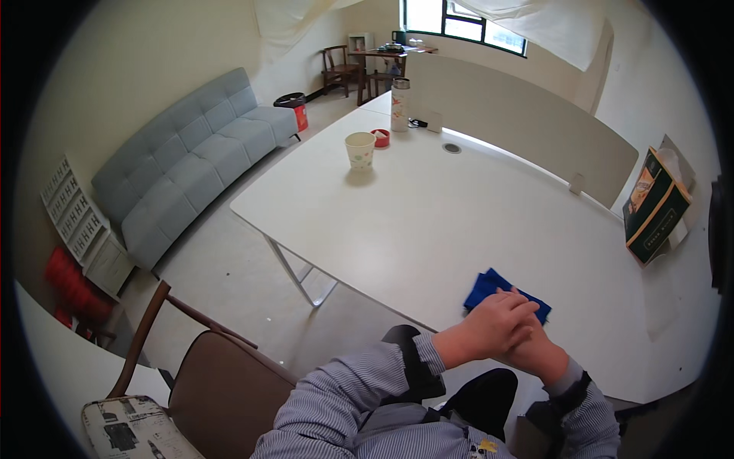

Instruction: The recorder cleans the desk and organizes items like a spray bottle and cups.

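Observation:
My left hand (496, 322) lies over my right hand (530, 341), the two clasped together above the near edge of the white table (401, 229). Just beyond and partly beneath them is a folded blue cloth (487, 288), partly covered by the hands. Whether the fingers touch the cloth cannot be told. Further away, a patterned paper cup (360, 152) stands upright on the table. Next to it sits a small red round container (381, 139) with something white inside. Behind these stands a patterned bottle (400, 106) with a metallic lid.
A pale divider panel (516, 120) runs along the table's far side. At right a dark green and orange box (656, 212) leans near the wall. A brown chair (229, 396) stands at my left, with a printed bag (135, 430) beside it. A grey sofa (200, 149) lines the wall.

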Available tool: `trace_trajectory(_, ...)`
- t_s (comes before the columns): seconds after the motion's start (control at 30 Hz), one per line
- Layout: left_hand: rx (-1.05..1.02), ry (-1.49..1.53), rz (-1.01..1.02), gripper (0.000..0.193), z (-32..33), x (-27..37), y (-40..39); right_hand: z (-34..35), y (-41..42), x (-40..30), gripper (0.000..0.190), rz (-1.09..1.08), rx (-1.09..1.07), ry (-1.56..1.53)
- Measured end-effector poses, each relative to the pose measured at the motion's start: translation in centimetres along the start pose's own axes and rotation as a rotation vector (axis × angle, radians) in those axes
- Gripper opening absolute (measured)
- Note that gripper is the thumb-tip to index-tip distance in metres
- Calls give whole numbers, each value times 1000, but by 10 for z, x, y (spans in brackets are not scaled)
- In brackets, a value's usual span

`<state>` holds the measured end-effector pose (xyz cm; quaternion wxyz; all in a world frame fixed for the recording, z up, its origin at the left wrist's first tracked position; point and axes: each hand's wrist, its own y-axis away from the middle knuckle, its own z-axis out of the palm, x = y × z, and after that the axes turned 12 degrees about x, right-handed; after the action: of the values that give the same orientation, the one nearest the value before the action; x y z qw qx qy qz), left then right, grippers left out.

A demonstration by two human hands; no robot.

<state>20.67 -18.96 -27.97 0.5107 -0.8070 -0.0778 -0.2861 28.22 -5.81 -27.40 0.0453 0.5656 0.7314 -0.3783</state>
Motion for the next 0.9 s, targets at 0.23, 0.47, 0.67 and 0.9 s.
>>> trace_trajectory(0.23,-190,-174,-58,53,-46,-1,16,12,-33,-18,55,-266,-262,213)
trace_trajectory(0.47,-287,100,71,80,-22,18,27,-41,3,-3,52,14,-515,117)
trace_trajectory(0.67,-290,273,57,59,-21,7,32,-55,39,25,63,-25,-673,231)
trace_trajectory(0.9,-159,492,-173,13,-70,-20,3,-32,7,-3,43,0,-553,59)
